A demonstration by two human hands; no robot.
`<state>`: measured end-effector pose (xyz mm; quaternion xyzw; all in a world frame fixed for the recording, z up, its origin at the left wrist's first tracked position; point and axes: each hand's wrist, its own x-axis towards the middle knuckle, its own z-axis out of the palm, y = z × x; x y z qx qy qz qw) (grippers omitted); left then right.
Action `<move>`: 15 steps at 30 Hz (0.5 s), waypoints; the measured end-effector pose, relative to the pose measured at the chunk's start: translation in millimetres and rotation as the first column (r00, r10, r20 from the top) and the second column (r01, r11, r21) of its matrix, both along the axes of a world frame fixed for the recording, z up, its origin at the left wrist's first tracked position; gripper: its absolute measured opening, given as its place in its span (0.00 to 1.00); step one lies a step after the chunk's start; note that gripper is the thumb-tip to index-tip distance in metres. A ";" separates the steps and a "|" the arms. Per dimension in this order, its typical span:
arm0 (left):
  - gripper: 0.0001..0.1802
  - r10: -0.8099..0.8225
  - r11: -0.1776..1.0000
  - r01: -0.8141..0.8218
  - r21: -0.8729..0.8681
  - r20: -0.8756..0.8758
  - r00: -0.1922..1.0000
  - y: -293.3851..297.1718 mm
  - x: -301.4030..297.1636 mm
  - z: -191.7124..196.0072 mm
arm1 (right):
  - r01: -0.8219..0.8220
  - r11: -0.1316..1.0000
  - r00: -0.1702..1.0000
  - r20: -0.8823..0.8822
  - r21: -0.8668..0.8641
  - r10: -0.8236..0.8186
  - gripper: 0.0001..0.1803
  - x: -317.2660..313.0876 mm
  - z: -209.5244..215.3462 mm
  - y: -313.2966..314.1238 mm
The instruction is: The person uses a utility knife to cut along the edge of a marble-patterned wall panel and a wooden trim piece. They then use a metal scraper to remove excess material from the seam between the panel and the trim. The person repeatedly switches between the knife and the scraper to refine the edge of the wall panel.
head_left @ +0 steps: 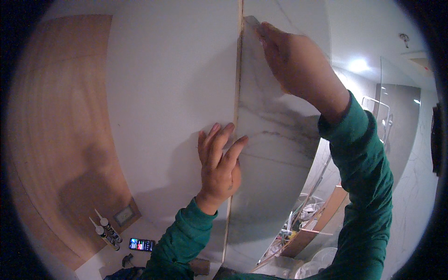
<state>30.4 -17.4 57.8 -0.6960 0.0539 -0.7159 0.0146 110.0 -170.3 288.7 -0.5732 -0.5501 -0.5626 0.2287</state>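
Note:
A narrow tan seam runs upright between a plain white wall panel and a grey-veined marble-look panel. High up beside this seam, my right hand is closed around a thin grey scraper. The scraper's tip reaches the seam's edge; its handle is hidden in my fingers. Lower down, my left hand lies against the wall with its fingers spread, holding nothing. Its fingertips lie around the seam, some on the white panel and one over the marble-look side.
Two sealant tubes with long nozzles stand at the lower left, near a lit phone and a wooden panel. To the right, beyond the marble-look panel's edge, are a glass screen, a wooden board and a clear plastic tub.

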 end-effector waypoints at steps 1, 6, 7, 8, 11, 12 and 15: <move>0.23 0.010 1.000 -0.010 -0.002 -0.001 1.000 1.5 -0.4 -0.5 | -0.036 0.999 0.999 -0.029 -0.010 0.036 0.18 -2.0 -3.1 0.4; 0.22 -0.006 1.000 0.006 0.005 -0.001 1.000 0.8 5.9 -0.6 | -0.181 0.983 0.977 0.118 0.027 0.176 0.12 9.6 1.9 1.3; 0.22 -0.001 1.000 0.001 0.007 -0.001 1.000 -0.6 5.4 0.3 | -0.167 0.985 0.981 0.107 0.033 0.162 0.12 10.7 2.0 0.2; 0.22 0.013 1.000 -0.013 0.007 0.000 1.000 -0.1 3.6 0.4 | -0.162 0.986 0.983 0.096 0.035 0.158 0.12 8.1 2.0 2.2; 0.21 0.014 1.000 -0.015 0.020 0.023 1.000 2.4 3.3 -0.2 | -0.139 0.989 0.989 0.054 0.048 0.136 0.11 2.9 -0.2 5.1; 0.21 0.011 1.000 -0.012 0.019 0.019 1.000 1.8 3.4 -0.2 | -0.126 0.991 0.992 0.037 0.054 0.124 0.11 2.9 -1.9 4.7; 0.21 0.011 1.000 -0.011 0.013 0.011 1.000 0.1 1.8 0.4 | -0.201 0.979 0.977 0.073 0.043 0.198 0.12 6.4 -5.9 4.7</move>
